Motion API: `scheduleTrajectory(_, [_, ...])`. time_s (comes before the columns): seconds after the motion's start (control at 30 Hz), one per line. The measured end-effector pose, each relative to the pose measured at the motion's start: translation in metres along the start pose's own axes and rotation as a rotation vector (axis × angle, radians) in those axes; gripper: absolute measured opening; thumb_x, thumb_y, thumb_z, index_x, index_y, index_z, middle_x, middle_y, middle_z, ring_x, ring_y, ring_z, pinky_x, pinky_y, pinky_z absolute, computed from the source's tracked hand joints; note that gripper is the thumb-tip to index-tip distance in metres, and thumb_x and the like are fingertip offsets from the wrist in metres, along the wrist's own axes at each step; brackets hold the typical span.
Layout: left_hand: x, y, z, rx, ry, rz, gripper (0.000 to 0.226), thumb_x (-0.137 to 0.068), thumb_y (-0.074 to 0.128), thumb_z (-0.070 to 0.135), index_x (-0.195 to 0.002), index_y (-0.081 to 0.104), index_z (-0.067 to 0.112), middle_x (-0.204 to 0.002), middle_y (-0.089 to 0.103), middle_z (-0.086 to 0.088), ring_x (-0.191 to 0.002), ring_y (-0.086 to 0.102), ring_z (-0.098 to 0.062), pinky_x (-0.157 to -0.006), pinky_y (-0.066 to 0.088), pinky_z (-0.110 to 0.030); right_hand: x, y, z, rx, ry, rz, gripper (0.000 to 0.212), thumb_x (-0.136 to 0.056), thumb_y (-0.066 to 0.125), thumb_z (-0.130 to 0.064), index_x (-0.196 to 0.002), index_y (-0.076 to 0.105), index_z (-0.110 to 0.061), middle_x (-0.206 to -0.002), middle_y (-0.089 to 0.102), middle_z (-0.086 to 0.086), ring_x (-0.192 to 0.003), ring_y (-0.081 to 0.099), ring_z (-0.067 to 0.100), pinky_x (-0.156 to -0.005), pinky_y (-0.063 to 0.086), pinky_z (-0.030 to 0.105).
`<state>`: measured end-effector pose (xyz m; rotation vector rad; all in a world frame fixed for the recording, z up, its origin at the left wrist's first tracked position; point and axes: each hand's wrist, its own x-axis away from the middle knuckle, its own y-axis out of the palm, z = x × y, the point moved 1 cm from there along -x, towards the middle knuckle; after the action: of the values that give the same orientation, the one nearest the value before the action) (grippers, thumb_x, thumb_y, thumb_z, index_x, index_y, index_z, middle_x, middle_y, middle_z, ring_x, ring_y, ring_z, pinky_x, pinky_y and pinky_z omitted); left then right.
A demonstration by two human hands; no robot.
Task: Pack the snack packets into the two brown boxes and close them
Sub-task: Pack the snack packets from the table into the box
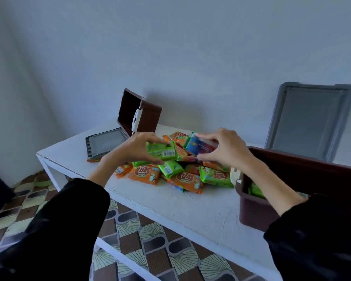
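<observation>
Green packet (pixel 162 152) gripped in left hand (pixel 133 148), blue packet (pixel 200 146) in right hand (pixel 224 150): picking step. Next probably needs carrying both into the brown box (pixel 251 211) beside the right wrist.

We see glossy plastic film on the green, orange and blue snack packets (pixel 144 174). The far brown box (pixel 150 116) and near brown box (pixel 255 209) look smooth, faintly shiny plastic, the grey rectangular lid (pixel 310 118) matt plastic. The white painted surface (pixel 190 209) is rough; the black sleeves (pixel 49 230) are matt cloth.

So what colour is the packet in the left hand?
The packet is green, head view.
</observation>
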<state>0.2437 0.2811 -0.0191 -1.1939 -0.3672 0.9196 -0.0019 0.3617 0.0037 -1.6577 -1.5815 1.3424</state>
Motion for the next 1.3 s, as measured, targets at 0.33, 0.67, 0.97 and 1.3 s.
scheduleTrajectory(0.33, [-0.091,0.020,0.136,0.012,0.343,-0.084,0.059,-0.064,0.079,0.043,-0.119,0.061,0.033,-0.107,0.064,0.005,-0.098,0.056,-0.011,-0.085,0.046,-0.029,0.049,-0.097,0.098,0.088,0.237,-0.032,0.065,-0.063,0.082,-0.032,-0.123,0.057,-0.034,-0.118,0.063,0.001,-0.092,0.053,0.012,-0.078,0.041,0.025])
scheduleTrajectory(0.67, [-0.158,0.145,0.227,-0.155,0.472,-0.355,0.059,-0.067,0.080,0.034,-0.122,0.059,0.025,-0.120,0.063,0.000,-0.111,0.055,-0.016,-0.089,0.039,-0.027,0.105,-0.095,0.200,0.156,0.413,-0.251,0.066,-0.060,0.085,-0.024,-0.121,0.060,-0.029,-0.111,0.066,0.002,-0.099,0.059,0.019,-0.084,0.044,0.028])
scheduleTrajectory(0.97, [-0.179,0.213,0.220,-0.385,0.453,-0.466,0.071,-0.070,0.076,0.041,-0.133,0.049,0.021,-0.129,0.056,-0.002,-0.119,0.048,-0.022,-0.098,0.038,-0.035,0.116,-0.053,0.239,0.323,0.380,-0.315,0.066,-0.065,0.079,-0.022,-0.126,0.055,-0.029,-0.123,0.059,0.001,-0.109,0.056,0.019,-0.083,0.041,0.026])
scheduleTrajectory(1.3, [-0.179,0.225,0.222,-0.365,0.454,-0.500,0.076,-0.070,0.076,0.043,-0.135,0.043,0.022,-0.129,0.055,-0.005,-0.118,0.049,-0.024,-0.095,0.042,-0.037,0.114,-0.042,0.247,0.377,0.404,-0.408,0.070,-0.063,0.081,-0.026,-0.128,0.052,-0.029,-0.125,0.058,0.003,-0.111,0.055,0.023,-0.086,0.045,0.031])
